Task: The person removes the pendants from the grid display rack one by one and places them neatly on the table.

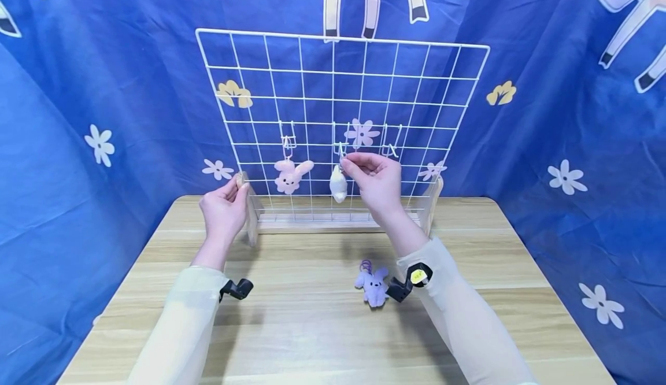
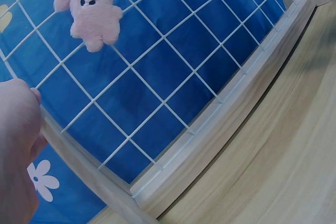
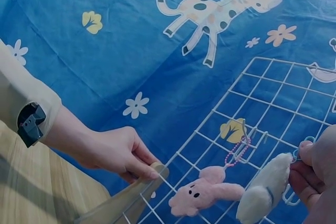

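In the head view, my right hand [image 1: 378, 184] pinches the top of a white plush keychain [image 1: 339, 185] right at the middle wire hook [image 1: 340, 147]. In the right wrist view the white plush [image 3: 262, 191] hangs tilted from the fingertips, and a light blue chain [image 3: 303, 150] shows by the thumb. My left hand [image 1: 224, 206] grips the top of the wooden side post [image 1: 252, 214] of the grid stand. Between the hands a pink bunny plush keychain [image 1: 289, 177] hangs on the left hook [image 1: 288, 141].
The white wire grid [image 1: 348, 73] leans back in its wooden base [image 1: 322, 223] on the table [image 1: 291, 339]. To the right, another hook [image 1: 390, 149] carries nothing. A purple bunny plush keychain [image 1: 373, 285] lies on the table near my right forearm. Blue printed cloth [image 1: 130, 113] surrounds the table.
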`<state>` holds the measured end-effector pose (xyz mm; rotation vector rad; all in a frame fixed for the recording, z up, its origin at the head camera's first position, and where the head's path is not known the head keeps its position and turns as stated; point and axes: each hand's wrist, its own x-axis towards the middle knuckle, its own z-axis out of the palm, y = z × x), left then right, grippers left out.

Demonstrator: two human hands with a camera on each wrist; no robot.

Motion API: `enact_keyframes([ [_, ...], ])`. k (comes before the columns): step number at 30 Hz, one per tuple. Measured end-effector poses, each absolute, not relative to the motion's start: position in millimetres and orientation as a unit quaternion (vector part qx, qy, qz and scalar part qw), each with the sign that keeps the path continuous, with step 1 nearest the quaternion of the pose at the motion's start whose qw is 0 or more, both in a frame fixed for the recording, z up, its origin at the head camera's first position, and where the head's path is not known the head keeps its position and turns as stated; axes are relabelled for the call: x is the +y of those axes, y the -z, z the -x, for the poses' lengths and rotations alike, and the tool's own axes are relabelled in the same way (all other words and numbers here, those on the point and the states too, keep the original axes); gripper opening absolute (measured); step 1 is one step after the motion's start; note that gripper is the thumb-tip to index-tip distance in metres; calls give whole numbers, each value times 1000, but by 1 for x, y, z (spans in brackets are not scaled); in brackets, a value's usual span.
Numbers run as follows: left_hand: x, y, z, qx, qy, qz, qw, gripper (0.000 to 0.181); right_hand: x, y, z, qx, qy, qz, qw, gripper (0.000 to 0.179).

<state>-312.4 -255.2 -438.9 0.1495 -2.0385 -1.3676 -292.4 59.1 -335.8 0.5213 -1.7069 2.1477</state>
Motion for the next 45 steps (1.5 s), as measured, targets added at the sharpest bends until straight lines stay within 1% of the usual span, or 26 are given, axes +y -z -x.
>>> enact_keyframes([
  [15,-254,439,312,-777,526,-57,341,35,67,335,275,-605,-752,-210,159,13],
  [36,-255,437,311,-782,518,-54,342,35,76,345,252,-625,-741,-212,124,17],
  [45,-256,438,312,-785,514,-53,341,34,79,352,244,-630,-741,-213,92,14],
])
